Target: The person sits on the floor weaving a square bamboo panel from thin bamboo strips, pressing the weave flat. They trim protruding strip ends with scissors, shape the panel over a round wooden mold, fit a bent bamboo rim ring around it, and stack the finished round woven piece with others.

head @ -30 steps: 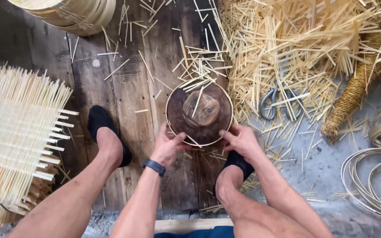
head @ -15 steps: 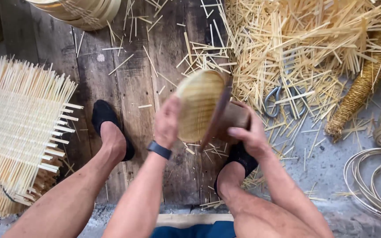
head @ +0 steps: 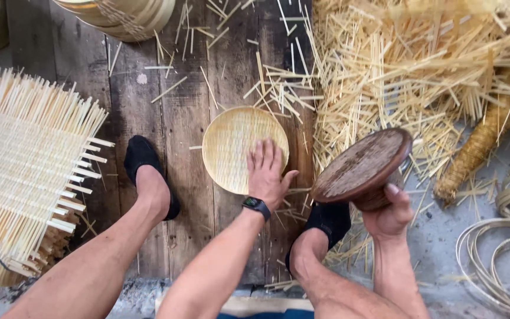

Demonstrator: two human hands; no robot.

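- Head view, left side: my left hand (head: 268, 174) lies flat on the small round woven bamboo tray (head: 237, 147), fingers spread and palm down on the part of its rim nearest me. It presses rather than pinches. A dark watch (head: 257, 206) sits on that wrist.
- The tray rests on the wooden plank floor (head: 178, 106), about midway across the boards, between my two feet in black shoes (head: 143, 159).
- Head view, right side: my right hand (head: 389, 215) is closed round the underside of a round dark wooden mould (head: 362, 165), thumb up against its edge. The mould is tilted and lifted clear of the floor, over the boards' right edge, apart from the tray.
- Around me: a flat woven bamboo mat (head: 25, 171) with loose ends lies along the left edge, a stack of finished baskets (head: 119, 15) at the far edge, a heap of cut bamboo slivers (head: 420, 77) at the far right, and coiled strips (head: 497, 260) on the grey ground near the right.
- My judgement: tray and mould are now separate, the tray steadied on the floor. The next move calls for a free right hand and a firm hold on the tray's rim.
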